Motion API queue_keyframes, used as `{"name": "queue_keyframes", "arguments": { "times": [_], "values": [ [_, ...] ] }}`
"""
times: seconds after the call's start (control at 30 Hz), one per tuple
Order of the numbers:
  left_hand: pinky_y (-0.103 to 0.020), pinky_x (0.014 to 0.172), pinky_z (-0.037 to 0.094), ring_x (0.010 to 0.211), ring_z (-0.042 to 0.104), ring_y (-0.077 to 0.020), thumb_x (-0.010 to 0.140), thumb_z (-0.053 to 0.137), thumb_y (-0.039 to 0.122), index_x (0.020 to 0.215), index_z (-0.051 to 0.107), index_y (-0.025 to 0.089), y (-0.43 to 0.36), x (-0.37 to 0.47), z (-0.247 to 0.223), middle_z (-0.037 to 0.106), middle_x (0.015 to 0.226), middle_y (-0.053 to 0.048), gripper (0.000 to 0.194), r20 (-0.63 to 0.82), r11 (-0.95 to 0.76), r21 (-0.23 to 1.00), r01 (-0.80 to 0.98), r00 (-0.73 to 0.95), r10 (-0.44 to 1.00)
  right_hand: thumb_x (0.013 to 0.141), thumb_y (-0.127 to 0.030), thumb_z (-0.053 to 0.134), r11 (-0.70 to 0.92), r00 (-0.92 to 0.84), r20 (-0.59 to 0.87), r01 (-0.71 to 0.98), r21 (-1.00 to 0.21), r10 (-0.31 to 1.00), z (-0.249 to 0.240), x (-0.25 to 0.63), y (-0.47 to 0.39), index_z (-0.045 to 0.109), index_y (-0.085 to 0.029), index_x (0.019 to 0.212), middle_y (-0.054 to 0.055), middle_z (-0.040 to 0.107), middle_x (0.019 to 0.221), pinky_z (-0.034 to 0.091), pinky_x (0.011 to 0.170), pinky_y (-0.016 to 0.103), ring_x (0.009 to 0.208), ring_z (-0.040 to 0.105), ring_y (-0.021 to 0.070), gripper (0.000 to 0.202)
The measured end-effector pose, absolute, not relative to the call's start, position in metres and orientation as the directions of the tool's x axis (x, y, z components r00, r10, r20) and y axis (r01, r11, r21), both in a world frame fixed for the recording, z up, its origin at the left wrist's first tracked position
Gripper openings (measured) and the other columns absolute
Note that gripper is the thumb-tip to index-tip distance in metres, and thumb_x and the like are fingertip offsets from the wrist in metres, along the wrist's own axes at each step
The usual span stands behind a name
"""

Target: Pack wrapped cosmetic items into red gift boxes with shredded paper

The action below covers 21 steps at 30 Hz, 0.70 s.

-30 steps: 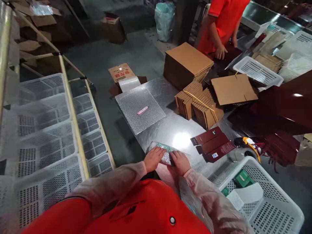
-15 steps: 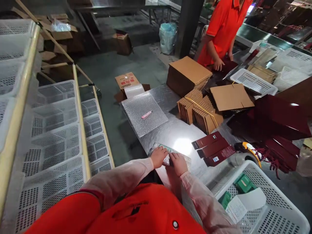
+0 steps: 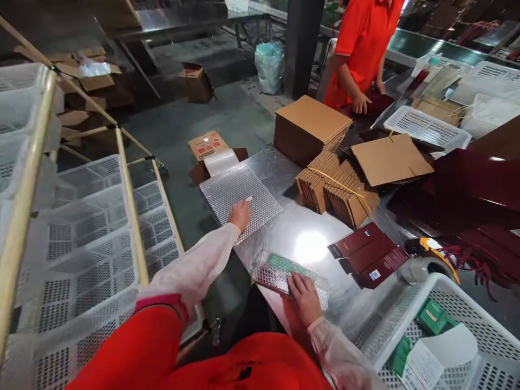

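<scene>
A bubble-wrapped bundle (image 3: pixel 272 276) with green and dark red showing through lies at the metal table's near edge. My right hand (image 3: pixel 304 295) rests on its right part, fingers spread. Farther off, my left hand (image 3: pixel 241 214) is over a flat stack of bubble wrap sheets (image 3: pixel 260 189), its fingers round the small pink object that lay there; only a pale tip (image 3: pixel 248 199) shows. A flattened dark red box (image 3: pixel 369 252) lies right of the bundle.
Folded cardboard (image 3: pixel 312 122) and strapped cardboard inserts (image 3: pixel 337 187) stand at the table's middle. A white basket (image 3: pixel 442 281) with green pieces is at the lower right, beside a tape dispenser (image 3: pixel 439 257). Crate racks (image 3: pixel 125 189) stand left. Another person (image 3: pixel 361 49) works across the table.
My left hand has left the bundle and reached forward to the bubble wrap stack, onto the pink object. My right hand stays on the bundle. The view has shifted slightly.
</scene>
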<state>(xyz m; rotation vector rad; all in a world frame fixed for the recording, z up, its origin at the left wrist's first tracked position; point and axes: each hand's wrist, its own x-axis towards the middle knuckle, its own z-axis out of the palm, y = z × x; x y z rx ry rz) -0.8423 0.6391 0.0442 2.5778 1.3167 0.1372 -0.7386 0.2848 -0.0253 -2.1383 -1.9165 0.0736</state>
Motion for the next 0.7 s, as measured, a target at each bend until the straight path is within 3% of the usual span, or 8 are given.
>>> {"name": "queue_keyframes", "arguments": {
  "times": [0.1, 0.17, 0.3, 0.4, 0.5, 0.6, 0.7],
  "values": [
    [-0.047, 0.108, 0.041, 0.126, 0.053, -0.0342, 0.093, 0.043, 0.013, 0.128, 0.058, 0.003, 0.683, -0.828, 0.039, 0.061, 0.127, -0.025, 0.039, -0.053, -0.477, 0.231, 0.848, 0.501, 0.864, 0.094, -0.024, 0.058, -0.09, 0.133, 0.181, 0.969, -0.229, 0.974, -0.025, -0.741, 0.282, 0.06, -0.019, 0.136, 0.012, 0.06, 0.141, 0.047, 0.104, 0.047, 0.125, 0.054, 0.029, 0.042],
    [-0.046, 0.108, 0.039, 0.126, 0.051, -0.0349, 0.094, 0.046, 0.016, 0.131, 0.056, 0.005, 0.69, -0.83, 0.031, 0.06, 0.128, -0.024, 0.04, -0.069, -0.475, 0.225, 0.851, 0.5, 0.863, 0.095, -0.023, 0.057, -0.082, 0.131, 0.202, 0.969, -0.232, 0.971, -0.026, -0.741, 0.281, 0.06, -0.018, 0.136, 0.012, 0.061, 0.14, 0.047, 0.104, 0.047, 0.123, 0.054, 0.0287, 0.041],
    [-0.039, 0.107, 0.039, 0.123, 0.052, -0.0304, 0.094, 0.05, 0.017, 0.133, 0.052, 0.007, 0.691, -0.829, 0.02, 0.06, 0.127, -0.02, 0.04, -0.127, -0.489, 0.212, 0.846, 0.52, 0.845, 0.094, -0.021, 0.057, -0.056, 0.109, 0.21, 0.968, -0.243, 0.972, -0.027, -0.741, 0.28, 0.059, -0.019, 0.137, 0.012, 0.062, 0.138, 0.048, 0.102, 0.048, 0.121, 0.055, 0.0287, 0.043],
    [-0.037, 0.102, 0.041, 0.118, 0.054, -0.0271, 0.096, 0.044, 0.011, 0.122, 0.057, 0.004, 0.691, -0.817, 0.017, 0.062, 0.118, -0.02, 0.03, -0.169, -0.474, 0.197, 0.858, 0.506, 0.846, 0.094, -0.018, 0.055, -0.03, 0.076, 0.197, 0.974, -0.225, 0.977, -0.027, -0.74, 0.277, 0.057, -0.021, 0.14, 0.011, 0.06, 0.141, 0.043, 0.107, 0.053, 0.127, 0.051, 0.03, 0.046],
    [-0.036, 0.102, 0.041, 0.119, 0.053, -0.0248, 0.097, 0.038, 0.009, 0.114, 0.061, 0.007, 0.681, -0.817, 0.016, 0.058, 0.123, -0.019, 0.029, -0.156, -0.452, 0.205, 0.868, 0.485, 0.86, 0.093, -0.015, 0.053, -0.038, 0.073, 0.161, 0.976, -0.215, 0.984, -0.027, -0.738, 0.277, 0.055, -0.022, 0.141, 0.011, 0.059, 0.142, 0.042, 0.108, 0.054, 0.13, 0.049, 0.0313, 0.049],
    [-0.033, 0.099, 0.044, 0.113, 0.057, -0.024, 0.092, 0.049, 0.014, 0.114, 0.064, 0.012, 0.662, -0.841, 0.017, 0.059, 0.122, -0.016, 0.027, -0.141, -0.391, 0.235, 0.89, 0.43, 0.892, 0.093, -0.014, 0.052, -0.009, 0.032, 0.099, 0.975, -0.222, 0.995, -0.022, -0.728, 0.28, 0.056, -0.023, 0.141, 0.011, 0.06, 0.14, 0.045, 0.104, 0.051, 0.125, 0.052, 0.0306, 0.049],
    [-0.032, 0.091, 0.048, 0.103, 0.062, -0.024, 0.091, 0.056, 0.025, 0.104, 0.069, 0.016, 0.648, -0.88, 0.02, 0.066, 0.105, -0.012, 0.021, -0.149, -0.301, 0.284, 0.91, 0.352, 0.924, 0.093, -0.013, 0.049, 0.104, -0.092, 0.066, 0.972, -0.211, 0.994, -0.009, -0.709, 0.289, 0.055, -0.024, 0.143, 0.01, 0.06, 0.142, 0.044, 0.104, 0.049, 0.127, 0.051, 0.0302, 0.051]
  ]
}}
